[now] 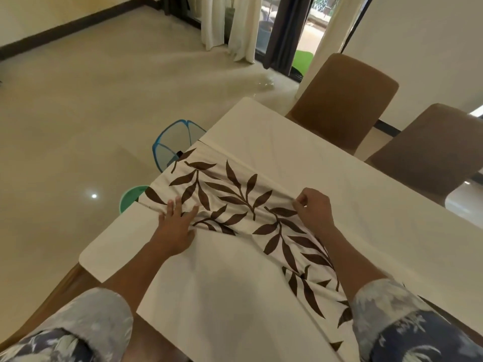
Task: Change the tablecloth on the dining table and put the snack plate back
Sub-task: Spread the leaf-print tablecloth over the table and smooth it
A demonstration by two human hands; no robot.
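Left hand: your left hand (175,226) lies flat and spread, fingers open, pressing on the near-left part of the cream cloth printed with brown leaf sprays (235,202); it pins the fabric and grips nothing.
Right hand: your right hand (315,207) is closed in a pinch on a gathered ridge of that same cloth, near the middle of the table.
Cloth, where: it runs as a bunched band across the white rectangular dining table (379,205), from the left edge, where it drapes over, back toward the near edge by your right sleeve (386,309). A plain pale panel (222,283), probably its underside or a second layer, covers the near part; you cannot tell which.
Handling: judge it light, soft and limp, prone to slide on the smooth top and to fold on itself. Take it by a hem or corner with each hand well apart, not mid-panel, so it opens flat.
Risk: a one-sided pull may drag it off the left edge.
Snack plate: not in view.
Nearby: two brown upholstered chairs (345,100) at the far edge; a blue-rimmed mesh basket (170,142) on the floor beside the left edge.
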